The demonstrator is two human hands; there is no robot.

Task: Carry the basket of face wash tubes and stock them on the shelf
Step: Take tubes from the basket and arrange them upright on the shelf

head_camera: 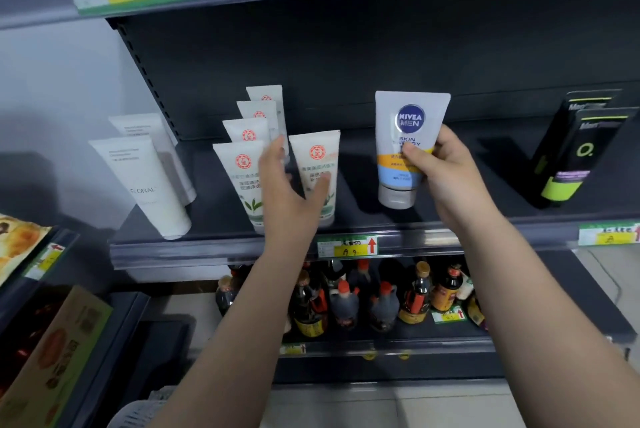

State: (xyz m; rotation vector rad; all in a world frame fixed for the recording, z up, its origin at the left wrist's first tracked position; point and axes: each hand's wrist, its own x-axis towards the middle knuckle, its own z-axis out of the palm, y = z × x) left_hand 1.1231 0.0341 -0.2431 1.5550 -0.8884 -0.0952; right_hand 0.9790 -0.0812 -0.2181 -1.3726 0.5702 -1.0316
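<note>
My right hand grips a white Nivea Men tube, upright with its grey cap down, touching or just above the dark shelf. My left hand reaches between two white tubes with red logos; its thumb rests on the right one and its fingers lie in front of the left one. Whether it grips either tube I cannot tell. More of these tubes stand in a row behind. A corner of a pale basket shows at the bottom edge.
Two white Floral tubes lean at the shelf's left. Black tubes with lime-green bands stand at the right. Dark sauce bottles fill the shelf below. Price tags hang on the shelf rail. Boxes sit at lower left.
</note>
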